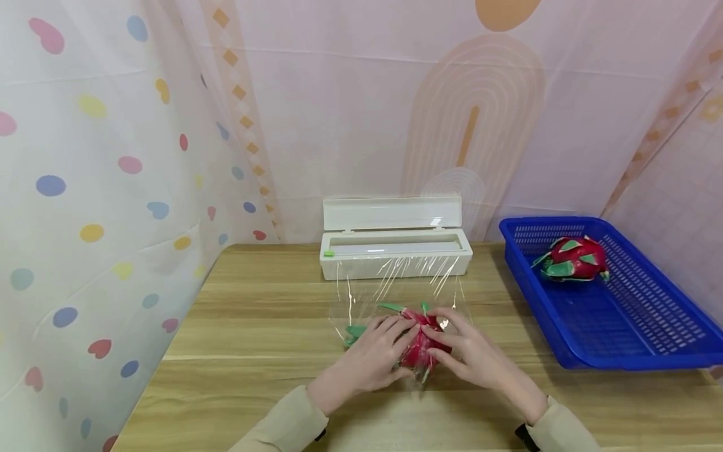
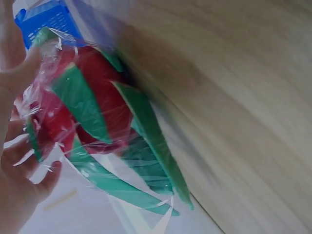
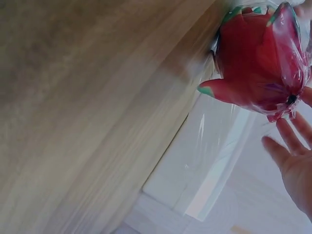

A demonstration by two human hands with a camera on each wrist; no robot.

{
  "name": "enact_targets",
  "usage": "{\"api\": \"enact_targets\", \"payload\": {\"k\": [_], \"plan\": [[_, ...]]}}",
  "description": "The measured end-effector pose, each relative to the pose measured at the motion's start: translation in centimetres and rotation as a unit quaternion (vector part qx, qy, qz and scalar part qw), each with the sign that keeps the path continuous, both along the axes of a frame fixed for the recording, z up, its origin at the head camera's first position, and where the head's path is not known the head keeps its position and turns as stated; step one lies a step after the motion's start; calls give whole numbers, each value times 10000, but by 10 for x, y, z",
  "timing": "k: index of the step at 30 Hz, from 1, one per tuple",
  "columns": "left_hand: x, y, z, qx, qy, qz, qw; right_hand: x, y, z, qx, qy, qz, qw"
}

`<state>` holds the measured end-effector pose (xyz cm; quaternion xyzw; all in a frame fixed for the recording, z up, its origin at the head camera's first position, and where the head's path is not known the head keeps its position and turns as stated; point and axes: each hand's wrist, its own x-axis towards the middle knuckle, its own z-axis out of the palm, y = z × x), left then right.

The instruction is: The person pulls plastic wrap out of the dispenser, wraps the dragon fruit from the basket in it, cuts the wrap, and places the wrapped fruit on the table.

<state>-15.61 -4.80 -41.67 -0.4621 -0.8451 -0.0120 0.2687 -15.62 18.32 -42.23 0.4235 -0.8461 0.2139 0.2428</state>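
A red dragon fruit with green scales (image 1: pixel 419 351) lies on its side near the table's front, covered with clear plastic wrap (image 1: pixel 361 298). My left hand (image 1: pixel 375 348) curls over its left part, with the green tip poking out beyond the fingers. From the other side my right hand (image 1: pixel 471 351) holds the fruit, fingers bent and fingertips at the film. Both hands' fingertips come close together on top. Wrinkled film shows around the fruit (image 2: pixel 92 112) in the left wrist view. Gathered film covers its red end (image 3: pixel 263 63) in the right wrist view.
Behind the hands stands a white wrap dispenser (image 1: pixel 395 266), lid up, with film running from it to the fruit. A green slider (image 1: pixel 329 253) sits at its left. To the right, a blue basket (image 1: pixel 542 320) holds another dragon fruit (image 1: pixel 576 258). Patterned curtains (image 1: pixel 339 125) border the table.
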Motion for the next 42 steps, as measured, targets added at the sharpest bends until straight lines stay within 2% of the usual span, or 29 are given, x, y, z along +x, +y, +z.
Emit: {"api": "enact_targets", "payload": {"k": [3,6,10,15,22,28,35,38,42], "plan": [[-2,1,-2,195,360,-45,9992,-1,-1,-1,116,477,-52,9988],[-4,2,-3,363,532,-96,9979,-2,-1,0,133,660,-50,9977],[-5,-1,-4,368,401,-295,9981,-1,1,1,183,699,-16,9974],[-7,-4,-4,34,384,-415,9984,-1,2,1,277,854,53,9959],[-9,1,-6,379,576,-412,9968,1,3,1,646,724,15,9953],[-9,3,-9,552,587,-366,9961,3,2,-1,1046,512,-88,9932],[-12,0,-9,599,612,-358,9957,0,-9,-6,1403,678,-318,9873],[-16,-1,-9,563,441,-281,9970,-4,-14,-7,1372,863,-351,9862],[-22,-5,-7,550,-73,-137,9984,-10,-18,-5,1180,1029,-278,9873]]}}
